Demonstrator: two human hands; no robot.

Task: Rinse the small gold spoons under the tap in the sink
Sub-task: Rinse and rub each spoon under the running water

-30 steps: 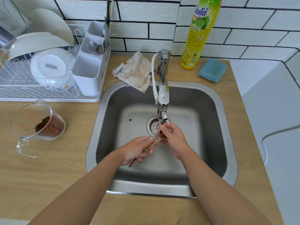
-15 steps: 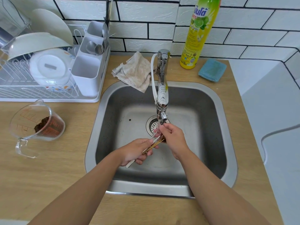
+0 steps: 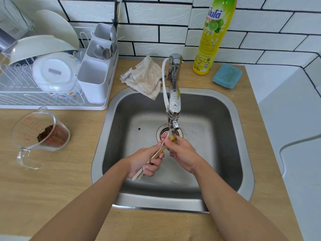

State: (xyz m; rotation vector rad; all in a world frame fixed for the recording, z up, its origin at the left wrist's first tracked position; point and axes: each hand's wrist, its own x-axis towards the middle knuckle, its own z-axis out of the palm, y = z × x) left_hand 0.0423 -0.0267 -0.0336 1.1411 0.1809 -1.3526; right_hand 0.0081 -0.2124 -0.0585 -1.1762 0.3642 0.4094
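- Left hand [image 3: 145, 160] fingers [image 3: 152, 166] are curled round the handles of the small gold spoons [image 3: 159, 152]; their pale ends stick out below the palm.
- Right hand [image 3: 180, 152] fingers [image 3: 169, 142] pinch the bowl ends, just under the tap [image 3: 174, 108] spout.
- Since a second ago the bundle has risen slightly toward the spout, and a gold bowl now shows at the right fingertips; rinsing looks under way, not finished.
- All this hangs over the sink [image 3: 225, 136] drain; a measuring jug [image 3: 40, 134] lies on the table [image 3: 52, 180], well apart.
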